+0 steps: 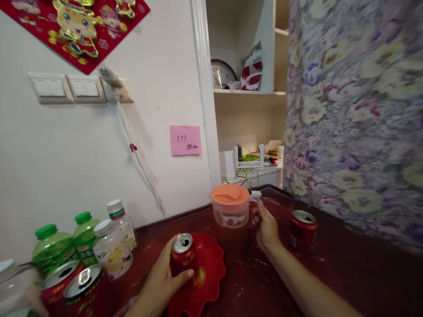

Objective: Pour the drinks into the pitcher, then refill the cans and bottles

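On the dark table point(251, 295), left hand point(163, 270) wraps an opened red can point(183, 257) by the scalloped plate point(214, 281); right hand point(267, 226) curls at the handle point(254, 199) of the lidded pitcher point(230, 209); can likely dents, hold mid-body; pitcher probably heavy, slick, best by handle.

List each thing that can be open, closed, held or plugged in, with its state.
Red can, held upright, opened
Left grip, closed around that can
Pitcher, upright, lidded
Right grip, closed on the pitcher's handle
Far-right can, upright, opened
Rear left can, opened
Front left can, tab on, opening unclear
Green-capped bottles, closed
White-capped bottles, closed
Plug, plugged in
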`<state>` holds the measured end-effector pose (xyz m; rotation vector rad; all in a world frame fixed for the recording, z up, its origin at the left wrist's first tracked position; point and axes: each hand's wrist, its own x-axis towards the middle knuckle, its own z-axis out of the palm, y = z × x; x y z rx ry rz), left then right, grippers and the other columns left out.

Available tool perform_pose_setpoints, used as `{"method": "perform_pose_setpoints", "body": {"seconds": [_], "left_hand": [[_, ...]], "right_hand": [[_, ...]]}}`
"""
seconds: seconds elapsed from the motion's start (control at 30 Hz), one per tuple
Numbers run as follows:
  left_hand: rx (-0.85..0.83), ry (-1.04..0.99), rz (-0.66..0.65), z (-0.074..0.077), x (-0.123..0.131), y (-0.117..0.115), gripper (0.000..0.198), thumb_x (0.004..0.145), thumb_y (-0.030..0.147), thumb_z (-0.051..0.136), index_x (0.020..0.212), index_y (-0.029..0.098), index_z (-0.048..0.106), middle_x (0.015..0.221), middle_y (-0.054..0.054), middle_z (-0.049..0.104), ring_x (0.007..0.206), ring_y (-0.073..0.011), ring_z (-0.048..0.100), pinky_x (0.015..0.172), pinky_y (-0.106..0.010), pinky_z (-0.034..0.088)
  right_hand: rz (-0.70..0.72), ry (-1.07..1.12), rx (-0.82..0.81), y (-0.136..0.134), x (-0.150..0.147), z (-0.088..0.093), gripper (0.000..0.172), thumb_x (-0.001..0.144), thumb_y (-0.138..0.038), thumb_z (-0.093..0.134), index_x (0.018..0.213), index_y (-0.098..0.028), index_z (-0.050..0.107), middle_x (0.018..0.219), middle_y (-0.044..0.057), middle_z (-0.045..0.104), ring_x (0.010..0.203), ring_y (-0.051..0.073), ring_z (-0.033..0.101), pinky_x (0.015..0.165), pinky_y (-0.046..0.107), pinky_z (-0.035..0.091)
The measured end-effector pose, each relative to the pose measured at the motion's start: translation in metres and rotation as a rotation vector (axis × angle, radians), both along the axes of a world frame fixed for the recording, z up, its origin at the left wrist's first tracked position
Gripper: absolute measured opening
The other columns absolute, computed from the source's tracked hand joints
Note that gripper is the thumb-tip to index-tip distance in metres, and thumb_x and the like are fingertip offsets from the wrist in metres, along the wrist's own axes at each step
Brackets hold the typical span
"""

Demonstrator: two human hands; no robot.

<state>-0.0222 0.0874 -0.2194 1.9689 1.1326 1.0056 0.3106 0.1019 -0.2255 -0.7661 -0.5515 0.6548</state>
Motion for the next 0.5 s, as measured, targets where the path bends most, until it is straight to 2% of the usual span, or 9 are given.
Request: {"method": "perform_pose_setpoints", "body": {"seconds": [0.1,0.2,0.37,0.5], "left_hand": [[0.006,0.006,-0.001,-0.008,-0.003,0.005,0.092,0.076,0.055,0.079,0.153,0.022,0.039,0.159,-0.019,0.049,0.147,-0.0393,0.046,0.126,-0.059,0.03],[0.014,0.011,0.0,-0.007,-0.003,0.005,0.093,0.075,0.055,0.079,0.153,0.023,0.04,0.156,-0.018,0.053,0.145,-0.0392,0.049,0.124,-0.058,0.035],[0.0,0.017,0.026,0.01,0.004,-0.006,0.092,0.071,0.056,0.08,0.151,0.025,0.046,0.149,-0.016,0.061,0.141,-0.0403,0.054,0.121,-0.057,0.04],[-0.04,-0.015,0.039,0.023,0.009,-0.012,0.086,0.07,0.052,0.081,0.145,0.023,0.049,0.146,-0.016,0.063,0.136,-0.0387,0.058,0.119,-0.054,0.043]], "right_hand": [[0.009,0.023,0.007,0.001,0.0,0.005,0.039,0.105,-0.049,0.061,0.087,-0.015,0.058,0.068,-0.007,0.046,0.048,0.005,0.039,0.044,0.016,0.036],[0.012,0.03,-0.004,0.0,0.0,0.009,0.038,0.105,-0.048,0.062,0.087,-0.015,0.058,0.067,-0.008,0.045,0.047,0.005,0.037,0.043,0.016,0.034],[-0.006,0.016,-0.033,-0.005,0.007,0.017,0.036,0.104,-0.044,0.065,0.084,-0.016,0.056,0.066,-0.009,0.043,0.047,0.004,0.035,0.042,0.015,0.032],[-0.009,0.005,-0.051,-0.013,0.01,0.028,0.045,0.103,-0.049,0.065,0.074,-0.017,0.049,0.061,-0.009,0.039,0.046,0.005,0.034,0.043,0.016,0.031]]}}
